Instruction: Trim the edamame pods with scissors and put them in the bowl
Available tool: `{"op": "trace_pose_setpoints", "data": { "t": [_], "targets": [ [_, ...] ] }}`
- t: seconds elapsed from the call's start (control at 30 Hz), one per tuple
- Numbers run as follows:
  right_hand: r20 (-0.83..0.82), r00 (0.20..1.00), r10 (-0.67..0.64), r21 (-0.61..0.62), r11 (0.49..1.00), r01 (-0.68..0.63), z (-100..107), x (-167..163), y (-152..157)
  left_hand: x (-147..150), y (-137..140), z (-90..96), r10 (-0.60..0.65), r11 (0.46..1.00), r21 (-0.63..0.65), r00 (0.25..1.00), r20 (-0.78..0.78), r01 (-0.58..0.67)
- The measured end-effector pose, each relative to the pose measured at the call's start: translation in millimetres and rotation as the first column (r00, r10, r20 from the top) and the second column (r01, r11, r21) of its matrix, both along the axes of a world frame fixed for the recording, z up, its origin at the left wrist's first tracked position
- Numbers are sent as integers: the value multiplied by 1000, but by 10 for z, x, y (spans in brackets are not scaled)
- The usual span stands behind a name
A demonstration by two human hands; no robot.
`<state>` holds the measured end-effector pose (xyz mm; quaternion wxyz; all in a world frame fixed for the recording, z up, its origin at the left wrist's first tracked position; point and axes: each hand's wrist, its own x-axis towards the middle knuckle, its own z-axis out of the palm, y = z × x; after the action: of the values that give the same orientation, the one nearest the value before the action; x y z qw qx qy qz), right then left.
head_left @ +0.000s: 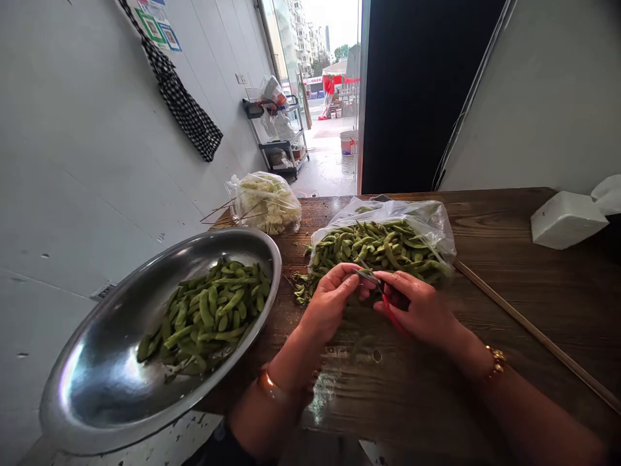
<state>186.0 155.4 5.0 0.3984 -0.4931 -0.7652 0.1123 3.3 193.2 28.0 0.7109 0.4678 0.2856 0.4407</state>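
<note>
My left hand [327, 304] pinches a green edamame pod [366, 272] between thumb and fingers, in front of the pile. Red-handled scissors [394, 315] are in my right hand [424, 309], their blades reaching to the pod; whether the blades are apart I cannot make out. Just beyond both hands, many edamame pods [388, 243] lie on and in a clear plastic bag [431, 217]. Small trimmed bits [301, 290] lie left of that pile. On the left, a wide steel basin [111, 362] holds more pods [208, 307].
A bagged cauliflower [269, 200] with thin sticks beside it stands at the back of the wooden table [524, 285]. A long wooden stick [528, 327] lies to the right, near a white tissue pack [567, 219]. Beyond the table, a cart [279, 139] stands by the doorway.
</note>
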Motion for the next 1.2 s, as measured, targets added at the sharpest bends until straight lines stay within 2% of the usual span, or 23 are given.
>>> {"op": "trace_pose_setpoints", "data": {
  "t": [0.1,0.2,0.47,0.77,0.93,1.07,1.2],
  "targets": [
    [-14,1000,0,20,1000,0,-16,-15,-2,38,-33,17,-43,995,90,997,-66,49],
    [-25,1000,-15,38,999,16,-35,-20,-3,48,-40,32,-27,987,154,991,-130,47],
    [18,1000,0,14,1000,0,-35,-11,-7,17,-12,-43,160,958,277,934,-319,-70],
    [-162,984,78,-93,991,-94,18,-42,-15,33,-23,-25,93,950,312,944,-318,12],
    [-112,993,37,-77,996,-46,-24,-41,-3,33,-22,-31,110,961,275,910,-399,4],
    [-38,999,24,-48,998,-26,-26,-25,-5,11,-6,-2,158,937,349,881,-446,8],
    [-31,999,34,-51,998,-35,-10,-10,-3,-18,15,6,162,929,368,867,-471,26]
  ]
}}
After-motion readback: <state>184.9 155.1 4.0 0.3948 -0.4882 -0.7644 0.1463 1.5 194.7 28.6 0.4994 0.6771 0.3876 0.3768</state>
